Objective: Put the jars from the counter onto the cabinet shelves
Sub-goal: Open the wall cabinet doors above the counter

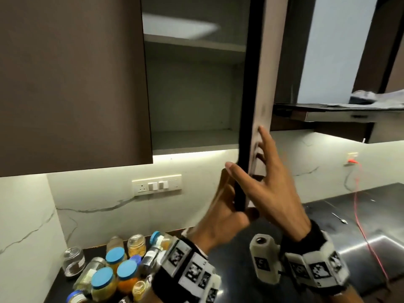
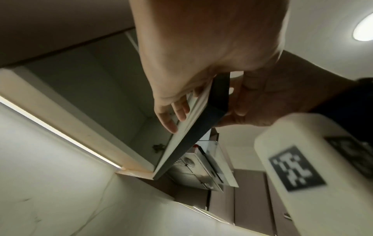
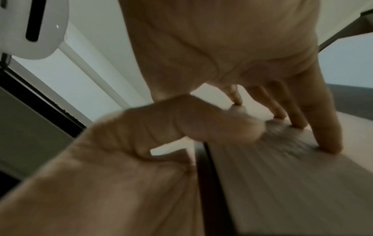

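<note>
Left hand (image 1: pixel 218 221) of mine pinching cabinet door (image 1: pixel 260 84) at lower corner, thumb outside, fingers inside, my right hand (image 1: pixel 277 193) spread flat on its outer face, jars (image 1: pixel 113 274) clustered on counter (image 1: pixel 360 204) below left

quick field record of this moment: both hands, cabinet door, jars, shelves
left hand: pinches the lower corner of the wood-faced, dark-edged cabinet door, fingers on its inner face, thumb on the outer
right hand: straight fingers pressed on the door's outer face
door: open, edge-on to the head camera
jars: cluster of glass jars, several blue-lidded, on the black counter, none held
shelves: two pale shelves exposed, no jar on them
stage: no jar placed yet
</note>
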Demonstrator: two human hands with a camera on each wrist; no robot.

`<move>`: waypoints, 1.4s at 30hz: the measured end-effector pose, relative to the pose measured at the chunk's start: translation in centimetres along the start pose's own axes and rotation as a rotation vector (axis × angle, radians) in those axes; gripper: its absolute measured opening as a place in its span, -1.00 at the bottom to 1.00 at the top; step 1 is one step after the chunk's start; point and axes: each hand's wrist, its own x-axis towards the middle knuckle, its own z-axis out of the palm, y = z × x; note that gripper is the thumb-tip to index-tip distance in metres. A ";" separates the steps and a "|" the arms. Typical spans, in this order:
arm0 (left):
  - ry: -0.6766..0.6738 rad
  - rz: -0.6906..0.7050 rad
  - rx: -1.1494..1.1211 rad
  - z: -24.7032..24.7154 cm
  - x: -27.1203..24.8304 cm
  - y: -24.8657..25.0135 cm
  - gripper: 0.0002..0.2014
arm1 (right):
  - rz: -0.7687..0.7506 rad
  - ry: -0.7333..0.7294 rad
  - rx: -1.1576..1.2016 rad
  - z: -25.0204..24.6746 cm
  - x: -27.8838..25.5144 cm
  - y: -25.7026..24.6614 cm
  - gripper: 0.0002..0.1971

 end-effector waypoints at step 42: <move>-0.177 -0.052 0.496 22.3 8.9 0.0 -0.01 | 0.142 0.646 -0.174 -18.7 -6.2 11.0 -0.34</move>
